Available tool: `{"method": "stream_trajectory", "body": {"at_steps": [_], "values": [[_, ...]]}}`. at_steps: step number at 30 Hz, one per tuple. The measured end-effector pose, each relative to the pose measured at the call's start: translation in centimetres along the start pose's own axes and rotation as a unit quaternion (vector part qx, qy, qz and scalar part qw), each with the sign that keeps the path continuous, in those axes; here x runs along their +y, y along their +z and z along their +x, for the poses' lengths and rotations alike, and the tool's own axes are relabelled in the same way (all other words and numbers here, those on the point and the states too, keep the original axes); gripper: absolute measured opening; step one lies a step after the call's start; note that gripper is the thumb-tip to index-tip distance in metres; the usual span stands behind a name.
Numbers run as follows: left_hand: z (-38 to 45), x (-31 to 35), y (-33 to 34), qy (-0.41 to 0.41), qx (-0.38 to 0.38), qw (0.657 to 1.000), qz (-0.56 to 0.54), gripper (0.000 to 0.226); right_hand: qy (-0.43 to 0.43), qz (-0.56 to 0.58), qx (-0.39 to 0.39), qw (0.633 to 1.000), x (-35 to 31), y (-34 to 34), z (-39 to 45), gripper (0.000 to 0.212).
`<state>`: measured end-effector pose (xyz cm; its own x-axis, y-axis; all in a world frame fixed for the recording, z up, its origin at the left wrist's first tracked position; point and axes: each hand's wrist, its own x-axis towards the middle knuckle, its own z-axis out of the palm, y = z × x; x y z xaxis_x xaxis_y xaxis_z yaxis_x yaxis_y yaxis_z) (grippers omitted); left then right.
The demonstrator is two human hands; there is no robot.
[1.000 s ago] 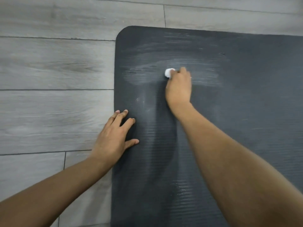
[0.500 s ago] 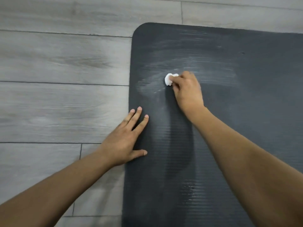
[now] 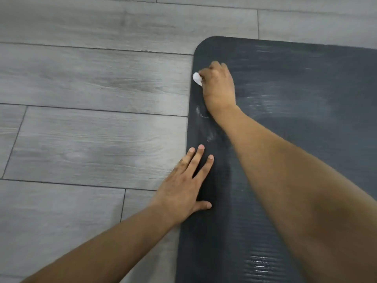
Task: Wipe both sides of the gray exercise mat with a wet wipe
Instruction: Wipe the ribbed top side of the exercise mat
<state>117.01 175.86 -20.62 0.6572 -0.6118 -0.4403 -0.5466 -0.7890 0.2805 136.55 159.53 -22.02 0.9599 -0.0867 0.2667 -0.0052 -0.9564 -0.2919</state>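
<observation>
Gray wood-look plank floor (image 3: 81, 123) is carrying the gray exercise mat (image 3: 295, 139), lying flat, long axis running off right. The right hand (image 3: 219, 88) is pinching a wadded wet wipe (image 3: 197, 78) at its left edge; the left hand (image 3: 183, 190) is pressing flat, fingers spread.

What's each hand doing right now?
Left hand: open, flat on the mat.
Right hand: gripping the wet wipe at the mat's left edge.
</observation>
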Motion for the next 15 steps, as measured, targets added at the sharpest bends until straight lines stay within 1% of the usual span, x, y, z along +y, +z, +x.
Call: {"method": "stream_trajectory", "body": {"at_steps": [1, 2, 6, 9, 11, 15], "values": [[0.1, 0.0, 0.1, 0.001, -0.001, 1.000, -0.006, 0.113, -0.002, 0.017, 0.016, 1.000, -0.2, -0.3, -1.5, 0.018], [0.3, -0.1, 0.2, 0.003, 0.001, 1.000, -0.009, 0.113, -0.017, 0.041, 0.013, 0.999, -0.2, -0.7, -3.4, 0.016], [0.4, -0.2, 0.1, 0.008, 0.001, 1.000, -0.010, 0.113, -0.132, 0.111, -0.056, 0.983, 1.4, -2.7, -8.7, 0.015], [0.4, 0.0, 0.0, 0.002, -0.005, 1.000, -0.004, 0.113, -0.154, 0.121, -0.073, 0.978, 2.1, -2.6, -9.5, 0.016], [0.4, 0.1, 0.0, 0.004, -0.007, 1.000, 0.001, 0.113, -0.137, 0.108, -0.048, 0.983, 1.5, -2.7, -9.3, 0.014], [0.5, 0.1, 0.1, 0.000, -0.005, 1.000, 0.004, 0.116, -0.038, 0.095, 0.080, 0.991, 1.4, -4.0, -9.4, 0.019]]}}
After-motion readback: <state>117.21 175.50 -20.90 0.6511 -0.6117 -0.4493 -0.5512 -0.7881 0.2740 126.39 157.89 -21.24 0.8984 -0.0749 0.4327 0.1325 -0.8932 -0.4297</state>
